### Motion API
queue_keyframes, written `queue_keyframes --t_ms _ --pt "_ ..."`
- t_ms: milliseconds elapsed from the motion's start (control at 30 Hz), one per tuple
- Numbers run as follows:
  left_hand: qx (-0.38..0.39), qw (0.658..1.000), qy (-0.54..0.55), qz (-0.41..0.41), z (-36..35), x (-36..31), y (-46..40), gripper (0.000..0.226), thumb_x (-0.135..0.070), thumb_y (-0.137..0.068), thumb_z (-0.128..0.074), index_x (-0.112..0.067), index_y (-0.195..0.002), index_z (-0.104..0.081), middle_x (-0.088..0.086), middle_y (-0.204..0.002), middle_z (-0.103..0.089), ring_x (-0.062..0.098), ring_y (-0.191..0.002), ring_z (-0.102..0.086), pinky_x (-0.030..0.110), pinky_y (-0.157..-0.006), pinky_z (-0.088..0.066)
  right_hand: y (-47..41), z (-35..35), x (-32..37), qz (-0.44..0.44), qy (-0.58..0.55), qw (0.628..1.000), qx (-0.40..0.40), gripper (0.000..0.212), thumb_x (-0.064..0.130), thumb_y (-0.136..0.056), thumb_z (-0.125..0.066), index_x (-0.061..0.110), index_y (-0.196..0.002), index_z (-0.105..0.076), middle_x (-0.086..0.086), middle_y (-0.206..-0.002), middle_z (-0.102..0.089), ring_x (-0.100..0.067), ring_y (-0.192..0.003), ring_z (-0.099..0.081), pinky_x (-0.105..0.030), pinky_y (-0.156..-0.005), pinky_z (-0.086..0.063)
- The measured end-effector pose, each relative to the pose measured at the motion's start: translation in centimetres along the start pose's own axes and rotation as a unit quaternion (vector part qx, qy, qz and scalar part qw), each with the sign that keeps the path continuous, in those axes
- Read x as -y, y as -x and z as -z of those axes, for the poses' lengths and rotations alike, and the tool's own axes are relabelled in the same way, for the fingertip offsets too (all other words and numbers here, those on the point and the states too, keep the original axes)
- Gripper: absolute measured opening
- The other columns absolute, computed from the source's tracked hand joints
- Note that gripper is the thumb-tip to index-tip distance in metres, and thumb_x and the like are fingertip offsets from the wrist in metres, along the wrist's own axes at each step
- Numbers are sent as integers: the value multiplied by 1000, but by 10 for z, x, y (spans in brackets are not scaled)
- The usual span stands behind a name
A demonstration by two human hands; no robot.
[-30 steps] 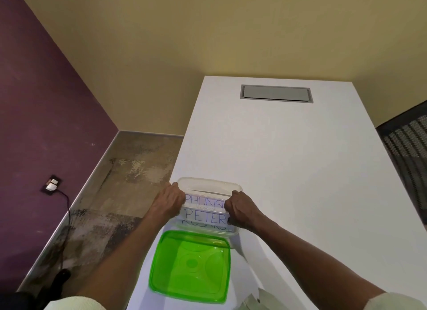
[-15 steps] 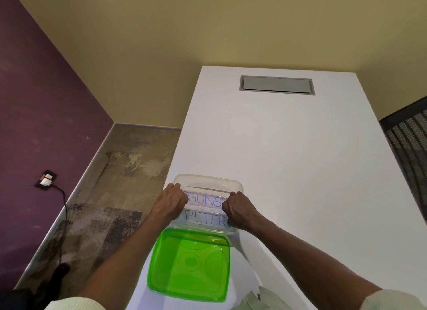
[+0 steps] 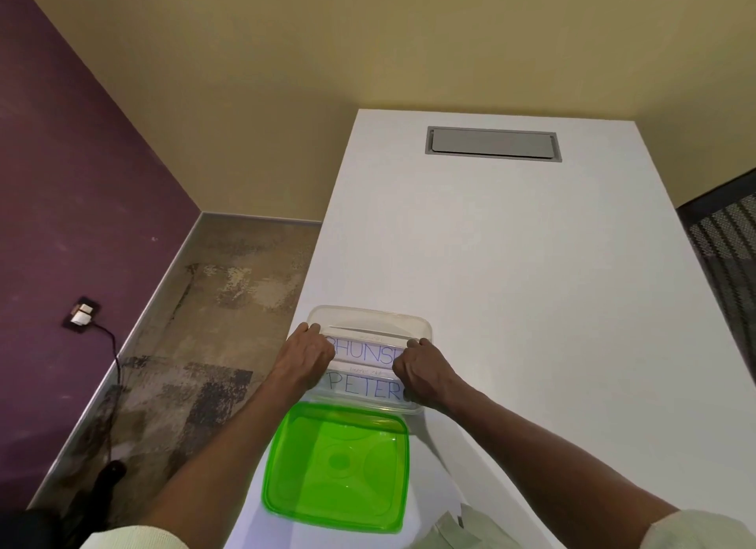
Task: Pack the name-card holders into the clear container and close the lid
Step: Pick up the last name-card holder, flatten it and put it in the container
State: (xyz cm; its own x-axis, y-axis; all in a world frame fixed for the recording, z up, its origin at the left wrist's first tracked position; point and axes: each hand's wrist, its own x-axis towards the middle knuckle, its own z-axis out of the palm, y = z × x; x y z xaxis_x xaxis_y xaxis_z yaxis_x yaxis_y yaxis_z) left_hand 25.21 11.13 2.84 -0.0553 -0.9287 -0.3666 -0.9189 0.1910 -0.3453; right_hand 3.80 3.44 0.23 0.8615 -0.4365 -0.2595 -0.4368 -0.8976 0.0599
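Note:
The clear container [image 3: 370,317] stands near the white table's left edge. Inside it lie name-card holders [image 3: 366,354] with blue lettering, two names readable. My left hand [image 3: 304,354] grips the left end of the upper holder inside the container, fingers curled. My right hand [image 3: 419,370] grips the right end of the same holder. The green lid [image 3: 337,469] lies flat on the table just in front of the container, apart from it.
The white table [image 3: 511,282] stretches ahead with a grey cable hatch [image 3: 493,143] at its far end. The floor drops away left of the table edge. A mesh chair [image 3: 728,242] is at the right. Pale cloth [image 3: 462,526] lies at the near edge.
Both hands stay on the holder in the container and press it lower; a third name seen earlier at the near wall is hidden. The view shifted slightly.

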Motion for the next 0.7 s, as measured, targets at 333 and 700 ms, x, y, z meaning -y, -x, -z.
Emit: queue_keyframes --t_ms 333,700 --pt "33 993 92 72 6 11 -9 44 -34 -73 -79 -23 -113 -67 6 -112 -63 22 -105 -58 31 -85 -47 -2 21 -25 -75 -166 982 -58 42 47 -80 -69 9 -98 -68 -15 -95 -68 -32 -94 -58 -36 -79 -43" --pt "-115 841 454 271 7 40 -3 15 -26 -85 -68 -17 -94 -76 3 -90 -76 18 -76 -66 26 -71 -50 27 38 -40 -189 -270 931 -160 30 36 -88 -57 10 -77 -67 -6 -77 -72 -25 -80 -61 -33 -66 -49"
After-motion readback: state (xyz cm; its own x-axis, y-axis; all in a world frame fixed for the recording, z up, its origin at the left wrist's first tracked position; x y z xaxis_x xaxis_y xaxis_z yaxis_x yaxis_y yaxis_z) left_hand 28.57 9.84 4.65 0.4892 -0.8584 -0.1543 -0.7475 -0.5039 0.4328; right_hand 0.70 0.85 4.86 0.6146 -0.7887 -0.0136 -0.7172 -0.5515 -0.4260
